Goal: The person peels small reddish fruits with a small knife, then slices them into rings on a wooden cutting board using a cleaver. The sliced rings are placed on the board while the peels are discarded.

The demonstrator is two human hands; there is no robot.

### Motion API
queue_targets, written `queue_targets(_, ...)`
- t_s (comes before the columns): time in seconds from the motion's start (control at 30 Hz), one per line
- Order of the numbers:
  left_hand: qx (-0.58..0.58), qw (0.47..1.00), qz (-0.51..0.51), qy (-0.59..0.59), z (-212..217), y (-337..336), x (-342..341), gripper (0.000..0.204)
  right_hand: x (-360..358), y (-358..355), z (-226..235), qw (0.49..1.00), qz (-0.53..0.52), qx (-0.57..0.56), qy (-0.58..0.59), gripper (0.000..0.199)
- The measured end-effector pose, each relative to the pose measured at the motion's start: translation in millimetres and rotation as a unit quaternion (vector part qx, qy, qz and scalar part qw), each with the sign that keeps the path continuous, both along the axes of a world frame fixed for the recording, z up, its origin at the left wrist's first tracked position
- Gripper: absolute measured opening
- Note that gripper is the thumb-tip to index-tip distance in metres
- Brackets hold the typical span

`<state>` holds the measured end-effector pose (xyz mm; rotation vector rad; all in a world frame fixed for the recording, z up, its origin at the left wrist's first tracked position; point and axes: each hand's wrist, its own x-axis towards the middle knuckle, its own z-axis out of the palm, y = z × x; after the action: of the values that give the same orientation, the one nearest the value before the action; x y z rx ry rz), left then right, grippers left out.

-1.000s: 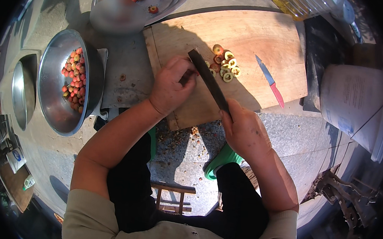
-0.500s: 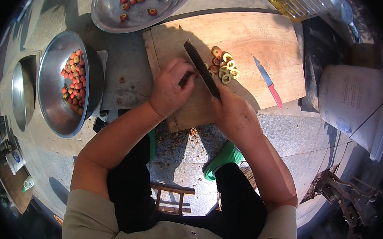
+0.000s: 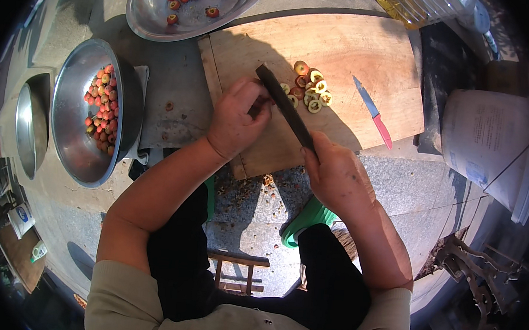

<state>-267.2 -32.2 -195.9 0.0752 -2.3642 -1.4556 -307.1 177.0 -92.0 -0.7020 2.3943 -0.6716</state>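
Observation:
My right hand (image 3: 337, 173) grips the handle of a large dark cleaver (image 3: 284, 105), its blade lying across the wooden cutting board (image 3: 358, 49). My left hand (image 3: 237, 120) is curled on the board beside the blade, fingers pinching a small fruit that is mostly hidden. Just right of the blade tip lies a pile of sliced fruit rings (image 3: 311, 88). A small knife with a red handle (image 3: 372, 111) lies on the board further right.
A steel bowl of small red fruits (image 3: 99, 113) stands left, with another steel bowl (image 3: 28, 127) beyond it. A steel tray (image 3: 190, 3) with a few fruits lies at the top. A white bucket (image 3: 492, 150) is right. A green slipper (image 3: 307, 217) is below the board.
The cleaver and both hands stayed at the same spot on the board, with the blade shifting slightly. The view has drifted a little downward.

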Motion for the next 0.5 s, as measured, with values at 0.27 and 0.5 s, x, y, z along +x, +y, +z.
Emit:
queue_targets(0.27, -0.051, 0.998, 0.025, 0.007, -2.0, -0.9, -0.8, 0.018, -3.5, -14.9, -16.9, 0.999, 0.017, 0.011, 0.031, 0.019)
queue_targets(0.5, -0.092, 0.996, 0.019, 0.013, -1.6, 0.4, -0.4, 0.017, -8.3, -26.8, -25.9, 0.998, 0.019, 0.041, 0.036, 0.024)
